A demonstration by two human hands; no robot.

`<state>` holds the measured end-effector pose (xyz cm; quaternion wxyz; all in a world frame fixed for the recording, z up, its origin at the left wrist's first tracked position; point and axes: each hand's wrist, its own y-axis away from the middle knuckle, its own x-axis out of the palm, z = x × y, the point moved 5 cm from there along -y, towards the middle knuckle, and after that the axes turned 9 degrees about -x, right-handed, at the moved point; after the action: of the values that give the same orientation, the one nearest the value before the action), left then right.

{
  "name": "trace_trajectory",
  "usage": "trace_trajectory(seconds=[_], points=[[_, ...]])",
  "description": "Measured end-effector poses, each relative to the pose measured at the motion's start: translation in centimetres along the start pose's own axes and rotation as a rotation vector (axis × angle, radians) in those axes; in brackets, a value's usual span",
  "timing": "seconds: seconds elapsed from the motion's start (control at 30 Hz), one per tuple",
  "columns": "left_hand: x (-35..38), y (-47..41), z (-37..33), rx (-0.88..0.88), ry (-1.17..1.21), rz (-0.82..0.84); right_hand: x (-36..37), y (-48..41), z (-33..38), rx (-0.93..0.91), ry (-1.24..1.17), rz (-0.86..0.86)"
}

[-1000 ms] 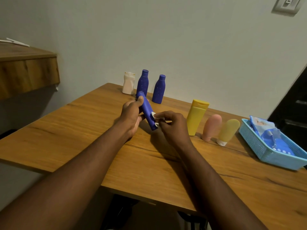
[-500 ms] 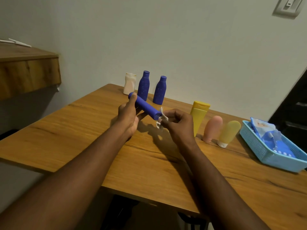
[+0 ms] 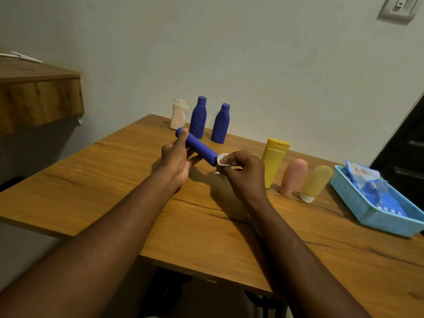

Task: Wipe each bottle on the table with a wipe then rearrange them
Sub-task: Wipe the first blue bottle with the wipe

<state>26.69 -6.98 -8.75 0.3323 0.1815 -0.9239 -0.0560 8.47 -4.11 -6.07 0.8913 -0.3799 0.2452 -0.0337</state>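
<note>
Basket (image 3: 352,199) of blue plastic holds a wipes pack (image 3: 376,189); left hand (image 3: 175,157) grips a blue bottle (image 3: 202,150), right hand (image 3: 245,173) pinches a wipe (image 3: 222,159) against its end.

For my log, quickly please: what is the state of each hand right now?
Left hand: closed round the blue bottle.
Right hand: closed, pinching the white wipe at the bottle's end.

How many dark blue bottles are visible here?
3. The held blue bottle lies in the left hand; the right hand pinches a wipe at its end. The left standing blue bottle and right standing blue bottle are at the back, beside the white bottle.
</note>
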Motion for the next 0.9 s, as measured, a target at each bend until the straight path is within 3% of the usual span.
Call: trace_trajectory(seconds=[0.47,0.7,0.9], points=[[-0.2,0.2,-0.2,0.03,-0.02,0.001,-0.1,-0.2,1.3,-0.115,-0.023,-0.006],[0.1,0.6,-0.2,0.053,-0.068,0.006,0.2,0.1,-0.3,0.056,-0.004,0.036],[-0.4,0.4,-0.5,0.072,-0.065,-0.023,0.2,0.0,1.1,-0.028,-0.066,0.013]])
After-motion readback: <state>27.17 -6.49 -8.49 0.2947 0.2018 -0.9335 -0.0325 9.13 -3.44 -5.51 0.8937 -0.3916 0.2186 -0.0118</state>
